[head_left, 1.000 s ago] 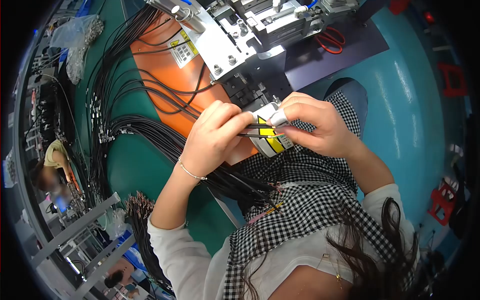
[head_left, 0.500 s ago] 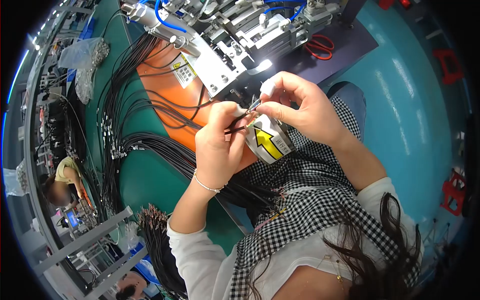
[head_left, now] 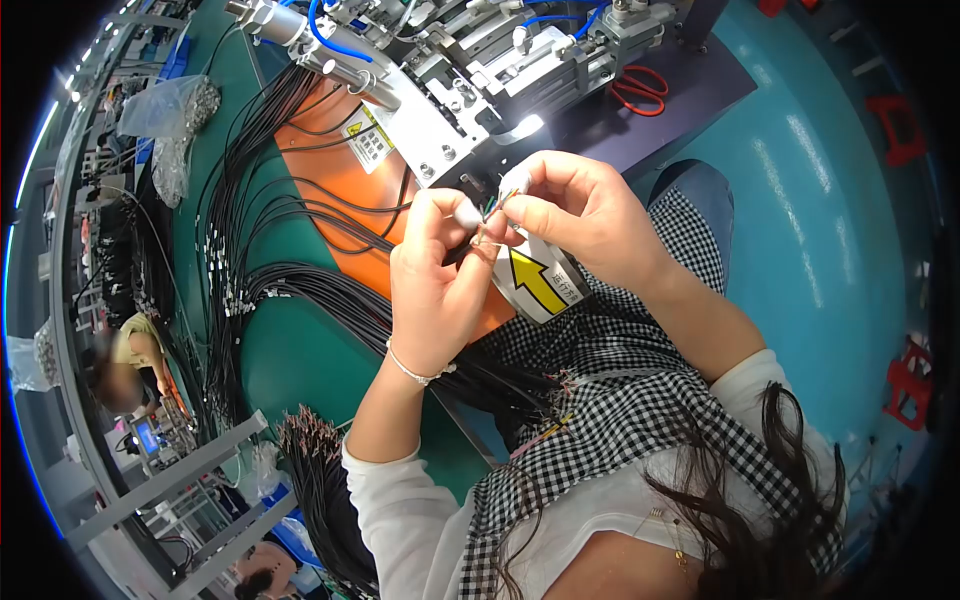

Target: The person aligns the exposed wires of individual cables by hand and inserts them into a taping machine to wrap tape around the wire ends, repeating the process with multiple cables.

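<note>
Green worktop (head_left: 300,360) fills the left of the head view, and teal floor (head_left: 780,230) lies to the right. Across the top stands a metal machine (head_left: 560,70) with blue tubes, beside an orange panel (head_left: 325,165) carrying a warning label. Scissors (head_left: 640,92) with red handles lie to the right of the machine. Black cables (head_left: 330,285) run in a thick bundle over the worktop toward the person's lap, which a checked apron (head_left: 620,350) covers.

Both hands meet just in front of the machine, above a metal cover (head_left: 540,285) marked with a yellow arrow. Between their fingertips are thin coloured wires (head_left: 490,207). The left hand (head_left: 435,270), with a bracelet (head_left: 420,375) at its wrist, pinches them from one side; the right hand (head_left: 590,220) has thumb and index finger closed on them from the other. White coverings show on a fingertip of each hand. Exactly which strands each holds cannot be told. At far left, another person (head_left: 140,350) bends over equipment.
</note>
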Motion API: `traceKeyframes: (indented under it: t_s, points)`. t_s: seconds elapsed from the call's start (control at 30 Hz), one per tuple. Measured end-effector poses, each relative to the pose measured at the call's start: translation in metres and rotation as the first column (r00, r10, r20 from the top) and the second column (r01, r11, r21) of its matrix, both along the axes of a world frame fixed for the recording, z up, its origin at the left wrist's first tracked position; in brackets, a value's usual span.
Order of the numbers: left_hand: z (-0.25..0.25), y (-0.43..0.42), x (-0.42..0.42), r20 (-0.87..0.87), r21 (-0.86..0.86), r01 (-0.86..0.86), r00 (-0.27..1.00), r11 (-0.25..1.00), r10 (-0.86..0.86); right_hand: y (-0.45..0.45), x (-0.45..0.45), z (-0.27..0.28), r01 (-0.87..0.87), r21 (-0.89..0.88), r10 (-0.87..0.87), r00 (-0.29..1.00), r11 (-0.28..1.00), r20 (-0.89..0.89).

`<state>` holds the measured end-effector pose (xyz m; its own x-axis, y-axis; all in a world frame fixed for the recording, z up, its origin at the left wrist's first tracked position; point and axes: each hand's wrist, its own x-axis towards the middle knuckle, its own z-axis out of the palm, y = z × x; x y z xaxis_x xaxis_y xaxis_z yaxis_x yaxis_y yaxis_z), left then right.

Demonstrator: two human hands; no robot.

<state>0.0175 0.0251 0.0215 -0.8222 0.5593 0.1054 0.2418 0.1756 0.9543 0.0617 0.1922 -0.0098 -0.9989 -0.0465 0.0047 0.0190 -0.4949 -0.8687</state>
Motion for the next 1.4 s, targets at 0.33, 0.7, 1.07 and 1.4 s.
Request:
traceKeyframes:
  t_s: [0.33, 0.7, 1.07, 1.4]
  points:
    - [-0.016, 0.001, 0.002, 0.070, 0.208, -0.112, 0.993, 0.972, 0.100, -0.012, -0.010, -0.001, 0.038, -0.043, -0.042, 0.996, 0.998, -0.083]
    - [-0.012, 0.000, 0.002, 0.157, 0.259, -0.085, 0.987, 0.962, 0.044, 0.002, -0.012, 0.006, 0.073, 0.155, -0.061, 0.995, 0.985, -0.082]
    - [-0.009, 0.001, 0.002, 0.171, 0.255, -0.071, 0.985, 0.964, 0.028, 0.002, -0.016, 0.005, -0.022, 0.153, 0.027, 0.999, 0.988, -0.033]
    - [-0.013, 0.000, 0.004, 0.004, 0.113, -0.120, 0.993, 0.986, 0.120, 0.004, -0.016, 0.005, -0.037, 0.081, 0.039, 0.999, 0.996, -0.018]
